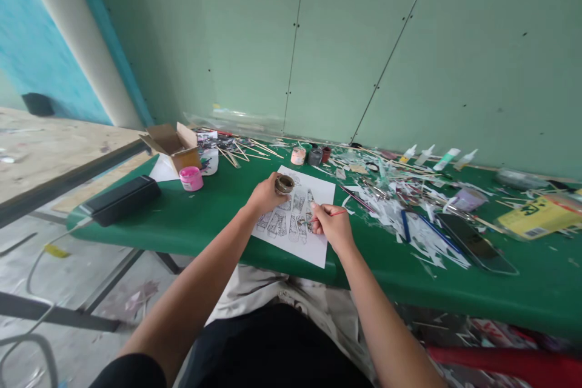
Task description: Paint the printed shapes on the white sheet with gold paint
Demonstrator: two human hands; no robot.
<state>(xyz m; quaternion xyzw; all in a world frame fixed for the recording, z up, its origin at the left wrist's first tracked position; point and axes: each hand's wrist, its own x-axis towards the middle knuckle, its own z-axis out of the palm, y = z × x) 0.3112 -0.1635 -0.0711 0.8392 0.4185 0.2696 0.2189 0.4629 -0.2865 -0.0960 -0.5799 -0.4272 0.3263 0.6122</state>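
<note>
The right hand's [331, 227] fingers are pinching a thin red brush [337, 214] over the printed sheet [322, 194], while the left hand's [265, 196] fingers are gripping a small brown jar [284, 184] at its upper left part. The sheet is lying on a green table [195, 221]. White paper scraps [439, 245] and a phone [477, 244] are spreading to the right; a pink jar [191, 179] and an open cardboard box [170, 144] are sitting left. Behind, a pale green panelled wall [245, 30] is rising, with a whitish column [77, 30] leaning into view on the left.
</note>
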